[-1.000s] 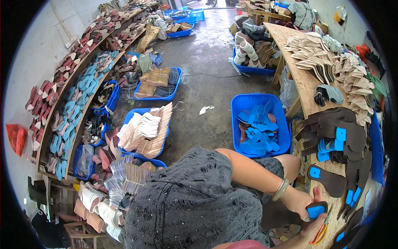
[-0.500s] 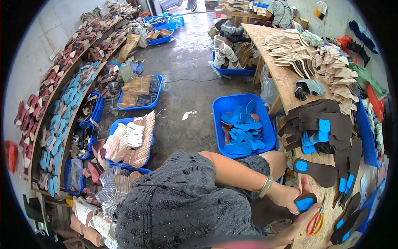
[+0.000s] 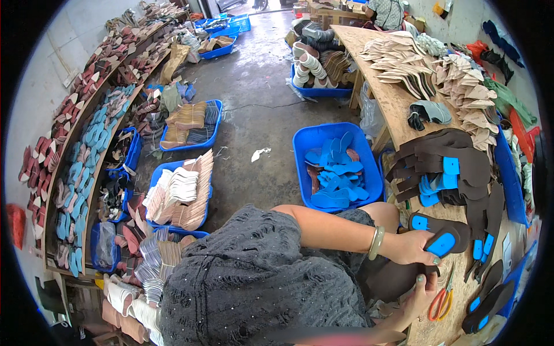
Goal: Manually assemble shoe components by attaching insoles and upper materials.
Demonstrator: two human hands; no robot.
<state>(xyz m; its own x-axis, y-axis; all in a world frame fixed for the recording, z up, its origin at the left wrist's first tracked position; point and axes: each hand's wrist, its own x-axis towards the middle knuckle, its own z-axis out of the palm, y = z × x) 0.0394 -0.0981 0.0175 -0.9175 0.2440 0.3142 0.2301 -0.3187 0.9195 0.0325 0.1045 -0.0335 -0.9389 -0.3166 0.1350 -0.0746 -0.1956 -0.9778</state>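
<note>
In my left hand, with a bangle at the wrist, is a dark brown insole with a blue heel patch. It overlaps another dark brown insole on the wooden bench; that one's blue patch shows beside my fingers. My right hand is nearer me, its fingers curled together at the edge of a dark brown piece. Whether it grips that piece I cannot make out. Scissors with orange and yellow handles lie on the bench beside my right hand.
Dark brown pieces are heaped farther along the bench, beyond them beige insoles. A blue bin of blue pieces stands on the floor. More blue bins and a shelf rack line the left. A person sits at the back.
My left hand has moved right and away from me, carrying the blue-patched insole from my right hand onto the one on the bench. My right hand has released it and curled its fingers.
</note>
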